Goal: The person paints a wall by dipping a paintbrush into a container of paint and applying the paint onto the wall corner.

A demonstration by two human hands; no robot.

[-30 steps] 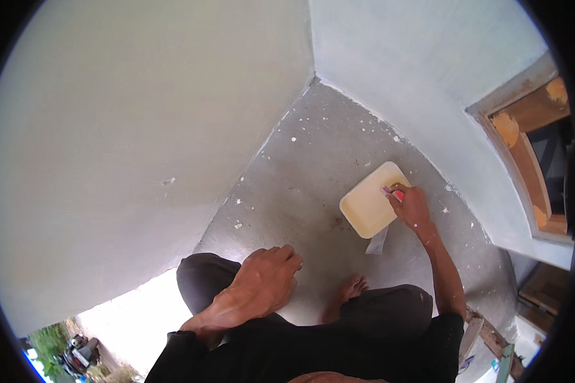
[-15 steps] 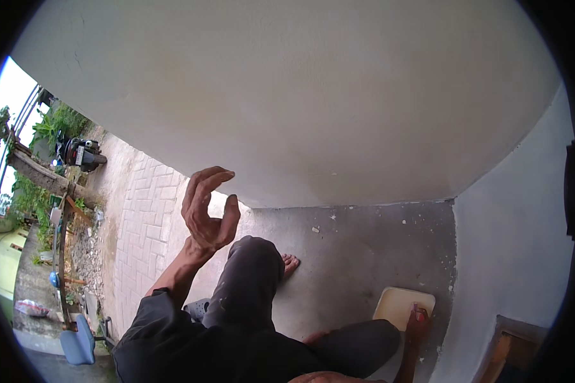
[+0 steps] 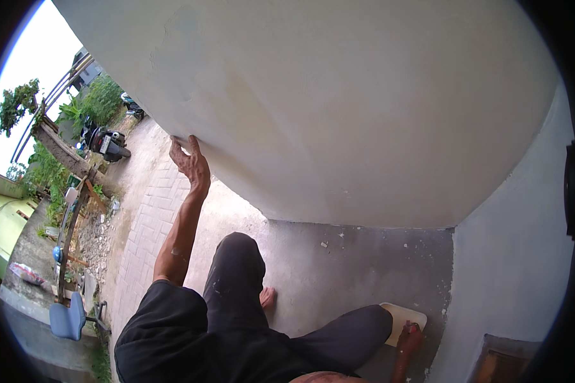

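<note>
The pale yellow tray [image 3: 397, 314] sits on the grey floor [image 3: 345, 274], low at the right; the right knee [image 3: 374, 320] hides part of it; the right hand [image 3: 409, 343] covers more, fingers bent, and I cannot tell if they pinch anything; the left hand [image 3: 195, 167] is up at the edge of the big wall [image 3: 338, 115], thumb and fingers spread apart, some fingertips hard to see; a brown frame [image 3: 499, 360] is cut off at the bottom; white specks dot the floor; a bluish wall [image 3: 505, 249] stands at the right; outside are paving bricks [image 3: 154, 214] and a motorbike [image 3: 110, 144].
</note>
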